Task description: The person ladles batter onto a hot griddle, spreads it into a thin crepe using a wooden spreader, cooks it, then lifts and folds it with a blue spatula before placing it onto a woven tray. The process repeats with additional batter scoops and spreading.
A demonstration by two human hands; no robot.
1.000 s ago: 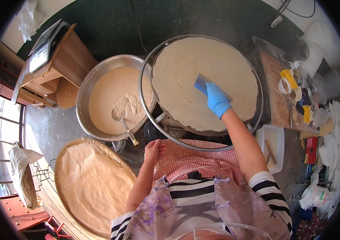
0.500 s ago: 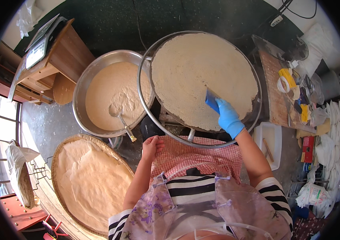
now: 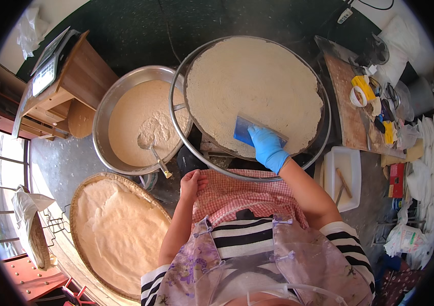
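On the near side of the round batter sheet (image 3: 252, 81), within the metal ring (image 3: 170, 102), gripping the blue scraper (image 3: 242, 130) in the gloved right hand (image 3: 269, 149), with fingers wrapped close together over its back. And look at that slant: running from farther left to nearer right, long axis more across than away, reaching out to the left past the fingertips! With most of the sheet spread beyond the knuckles, and just a narrow strip this side of the blade. Over on the left, well apart from it all, resting the bare left hand (image 3: 190, 184) by the checked apron (image 3: 232, 194), with fingers curled inward; cannot tell whether pinching cloth. Clearly nearer on the right.
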